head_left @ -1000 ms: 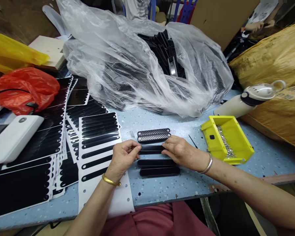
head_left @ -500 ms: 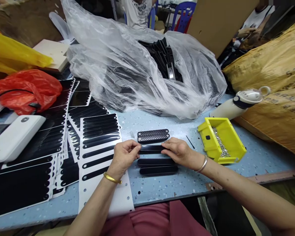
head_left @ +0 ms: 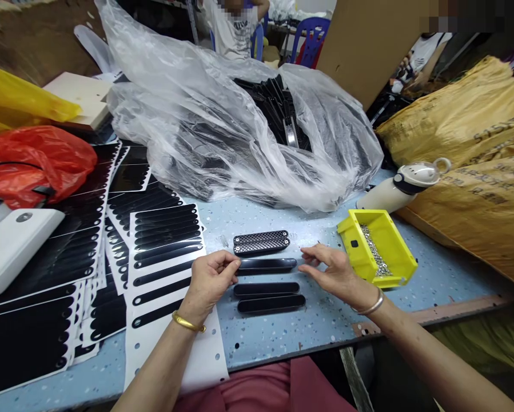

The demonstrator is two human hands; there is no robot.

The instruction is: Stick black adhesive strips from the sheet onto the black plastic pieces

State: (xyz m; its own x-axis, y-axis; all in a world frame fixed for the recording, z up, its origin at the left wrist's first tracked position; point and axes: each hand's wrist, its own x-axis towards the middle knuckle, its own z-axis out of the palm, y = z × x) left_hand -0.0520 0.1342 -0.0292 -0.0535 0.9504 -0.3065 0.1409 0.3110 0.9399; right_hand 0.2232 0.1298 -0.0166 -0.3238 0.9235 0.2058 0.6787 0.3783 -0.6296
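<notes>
My left hand [head_left: 214, 279] pinches the left end of a glossy black strip-shaped piece [head_left: 267, 264]. My right hand [head_left: 331, 273] is off the piece's right end, thumb and fingers apart and holding nothing. Just beyond lie two textured black handle-like pieces [head_left: 261, 242] side by side, with small round fittings at their ends. Nearer me on the table are two smooth black bars [head_left: 266, 289], one in front of the other. Left of my hand is a white sheet [head_left: 188, 355] carrying black rounded-end stickers [head_left: 162, 309].
A yellow bin [head_left: 400, 260] of small metal parts stands right, before a tilted white bottle [head_left: 385, 194]. A big clear plastic bag [head_left: 188, 131] of black parts fills the back. More sticker sheets [head_left: 29, 337] and a white power bank [head_left: 23, 249] lie left. Yellow sacks [head_left: 466, 200] crowd the right.
My right hand has let go of the black piece's right end and moved right, its fingers opening. My left hand still holds the other end. The whole view has shifted slightly.
</notes>
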